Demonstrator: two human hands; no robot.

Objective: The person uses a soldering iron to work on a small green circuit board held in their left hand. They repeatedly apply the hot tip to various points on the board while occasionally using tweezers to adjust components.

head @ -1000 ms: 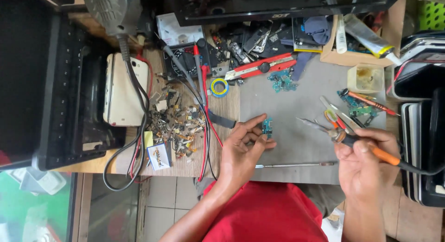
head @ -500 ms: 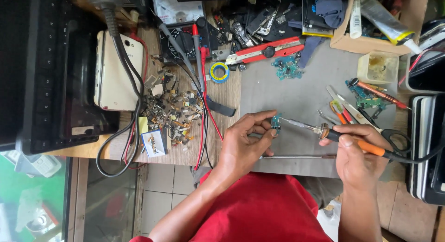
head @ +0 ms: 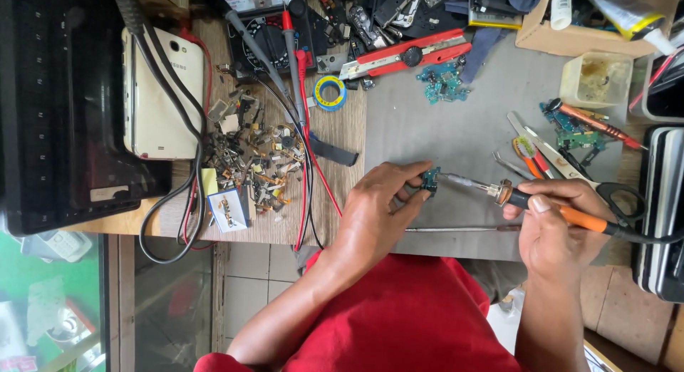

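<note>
Closest to us is the red shirt (head: 399,322), with both forearms reaching up onto the grey mat (head: 456,130). Our left hand (head: 377,212) is pinched shut on a tiny blue-green board (head: 430,179), held right at the mat's near-left part. Our right hand (head: 552,222) is wrapped tight round an orange-handled soldering iron (head: 548,204), tip touching the board, cord trailing off to the right. The hands sit apart, joined only by the iron. A thin metal rod (head: 456,229) lies on the mat just under them.

Left of the mat there's a messy pile of small parts (head: 256,158) on the wood, a little white-and-blue card box (head: 229,209) at its near edge, and red and black probe leads (head: 306,151) running straight through it, so that side is pretty cluttered. Right of the board we've got tweezers and cutters (head: 531,147), plus scissors (head: 620,201) touching the iron's handle.

Farther back: a blue-and-yellow tape roll (head: 331,93), a red utility knife (head: 410,56), more green boards (head: 443,83), and a yellowish square tub (head: 595,80). Far left, a white phone (head: 160,94) face down. Top right, a cardboard box (head: 570,37) with a white bottle and a yellow-striped tube poking out.
</note>
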